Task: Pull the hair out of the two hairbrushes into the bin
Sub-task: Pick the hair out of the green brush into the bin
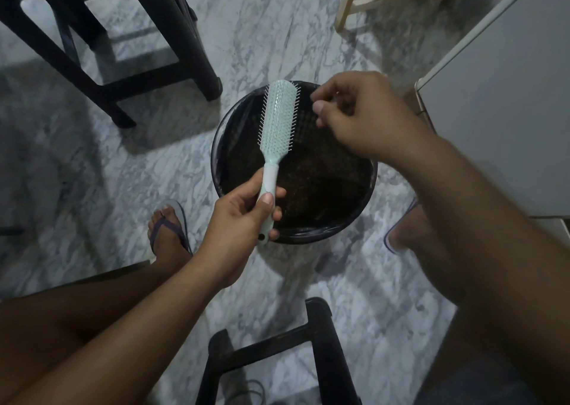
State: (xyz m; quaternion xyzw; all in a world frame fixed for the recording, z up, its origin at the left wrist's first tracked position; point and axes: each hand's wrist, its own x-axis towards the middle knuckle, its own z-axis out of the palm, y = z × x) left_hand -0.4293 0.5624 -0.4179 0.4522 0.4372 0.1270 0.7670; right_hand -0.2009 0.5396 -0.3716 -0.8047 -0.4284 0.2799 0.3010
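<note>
Seen from above, seated, over a marble-patterned floor [277, 34] in dim light. In the left hand [237, 222], a pale mint paddle hairbrush [279, 121], gripped round the lower handle with thumb on top and fingers curled underneath. Held bristles-up, tilted slightly, head pointing away from the body and reaching over the far-left part of the bin's rim. Directly below, a round black bin [368, 189] lined with a dark bag, with a dark, brownish mass inside; too dim to tell what it consists of. The right hand [361, 118] raised over the right side of the bin, just beside the brush head but not touching it, fingers bunched and thumb tip pressed toward the fingertips in a pinch. Whether any strands sit in that pinch cannot be told: too thin and too dark against the bin. No clear clump of hair visible among the bristles. On the floor to the left of the bin, a foot in a purple-strapped flip-flop [169, 229]. Farther left and beyond, a black stool [123, 59]; nearer the body, another dark stool frame [317, 337]. At upper right, light wooden legs [348, 7] and a white cabinet [509, 111].
</note>
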